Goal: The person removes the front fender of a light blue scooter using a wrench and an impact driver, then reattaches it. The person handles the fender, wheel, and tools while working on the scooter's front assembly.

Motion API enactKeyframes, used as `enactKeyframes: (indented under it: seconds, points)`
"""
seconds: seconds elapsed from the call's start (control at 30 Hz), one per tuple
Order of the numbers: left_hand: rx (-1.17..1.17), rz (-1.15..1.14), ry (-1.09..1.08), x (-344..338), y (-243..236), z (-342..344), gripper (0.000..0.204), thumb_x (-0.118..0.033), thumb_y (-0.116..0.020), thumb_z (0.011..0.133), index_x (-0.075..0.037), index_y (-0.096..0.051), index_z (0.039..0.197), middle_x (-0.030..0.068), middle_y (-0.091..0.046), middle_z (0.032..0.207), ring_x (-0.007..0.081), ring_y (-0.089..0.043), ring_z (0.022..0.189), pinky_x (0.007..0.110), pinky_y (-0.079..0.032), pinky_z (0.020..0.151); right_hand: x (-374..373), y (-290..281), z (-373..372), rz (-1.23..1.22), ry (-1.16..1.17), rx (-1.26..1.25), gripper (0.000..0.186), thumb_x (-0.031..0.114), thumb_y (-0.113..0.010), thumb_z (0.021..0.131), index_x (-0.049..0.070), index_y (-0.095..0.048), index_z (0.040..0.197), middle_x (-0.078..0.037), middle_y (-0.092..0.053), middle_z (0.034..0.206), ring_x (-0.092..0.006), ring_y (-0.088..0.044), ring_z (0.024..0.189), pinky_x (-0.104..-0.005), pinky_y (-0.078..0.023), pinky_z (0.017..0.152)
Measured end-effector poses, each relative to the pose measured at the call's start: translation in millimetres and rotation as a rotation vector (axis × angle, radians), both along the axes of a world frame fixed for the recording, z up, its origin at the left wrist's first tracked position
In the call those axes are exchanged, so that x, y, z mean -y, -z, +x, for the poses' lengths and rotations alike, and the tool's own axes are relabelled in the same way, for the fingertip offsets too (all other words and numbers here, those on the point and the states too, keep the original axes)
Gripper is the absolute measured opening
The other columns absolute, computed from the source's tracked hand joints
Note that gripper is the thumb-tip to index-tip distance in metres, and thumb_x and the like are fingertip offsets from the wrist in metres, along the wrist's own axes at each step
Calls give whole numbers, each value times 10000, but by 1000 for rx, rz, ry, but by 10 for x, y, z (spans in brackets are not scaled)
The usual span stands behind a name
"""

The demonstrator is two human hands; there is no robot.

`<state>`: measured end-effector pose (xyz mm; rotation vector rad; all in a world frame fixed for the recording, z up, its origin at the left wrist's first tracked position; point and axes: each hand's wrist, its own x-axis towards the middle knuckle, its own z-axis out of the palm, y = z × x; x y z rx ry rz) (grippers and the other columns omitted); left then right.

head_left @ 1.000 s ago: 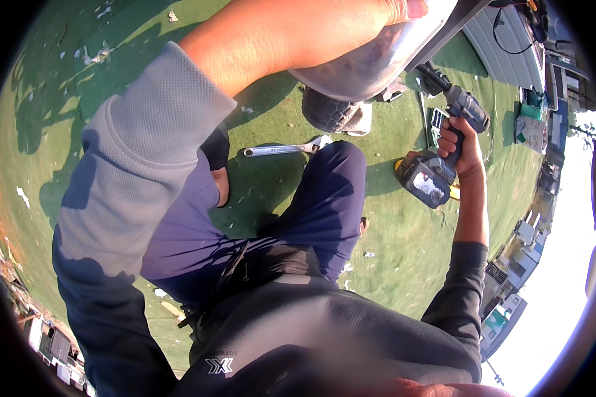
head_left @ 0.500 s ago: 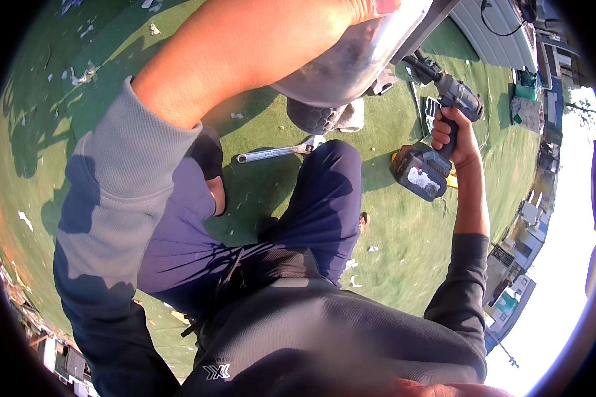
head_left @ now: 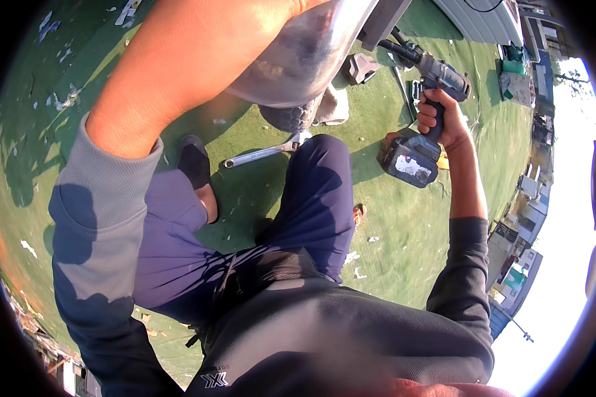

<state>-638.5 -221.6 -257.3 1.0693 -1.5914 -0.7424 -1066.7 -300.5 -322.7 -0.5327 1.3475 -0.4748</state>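
My right hand (head_left: 451, 119) is closed around the grip of a dark cordless impact wrench (head_left: 444, 76), its battery pack (head_left: 404, 173) hanging below. The tool's black shaft reaches up-left to a dark metal bar (head_left: 382, 25) beside a shiny, rounded metal shell (head_left: 298, 66). My left hand (head_left: 271, 18) rests at the shell's upper side; its fingers are cut off by the frame's top edge. Under the shell sits a grey piece with a honeycomb-like pattern (head_left: 283, 119). An adjustable wrench (head_left: 258, 157) lies on the green ground between my feet.
A pale cloth (head_left: 333, 108) and a grey blocky piece (head_left: 363, 67) lie below the bar. A ribbed white panel (head_left: 473, 20) is at the upper right, with a green container (head_left: 515, 67) past it. Litter scraps (head_left: 66, 99) dot the green ground covering.
The shell, both hands and the impact wrench appear shifted left and slightly up in the picture, along with the ground. The right hand keeps its hold on the tool.
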Motion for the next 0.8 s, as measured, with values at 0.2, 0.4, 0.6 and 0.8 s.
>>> enactKeyframes:
  seconds: [0.2,0.4,0.6,0.8]
  points:
    - [14,207,-155,-72,-305,-275,976,-312,-710,998,52,-58,1626,297,-184,1673,344,-260,1544,400,-279,1238,-1,4,-22,10,0,28,205,274,-614,975,86,-547,930,53,-415,638,-96,-412,491,-309,-407,494]
    - [-330,340,-77,-82,-391,-210,965,-318,-696,1007,33,-50,1633,302,-148,1681,346,-229,1553,397,-273,1242,23,0,12,2,-11,19,190,262,-609,972,89,-545,924,56,-418,636,-88,-405,491,-302,-412,495]
    - [-178,202,-41,11,-124,-119,963,-318,-695,1006,37,-54,1631,302,-146,1681,345,-213,1557,397,-263,1245,-2,9,-5,-15,-1,-4,195,261,-609,968,89,-555,892,52,-439,636,-88,-410,490,-298,-419,492]
    - [-17,109,-45,34,15,-42,965,-317,-695,1005,46,-54,1628,303,-144,1682,345,-199,1561,397,-254,1248,12,15,-7,-7,-5,7,204,274,-609,964,91,-550,895,49,-449,637,-88,-415,493,-296,-419,492]
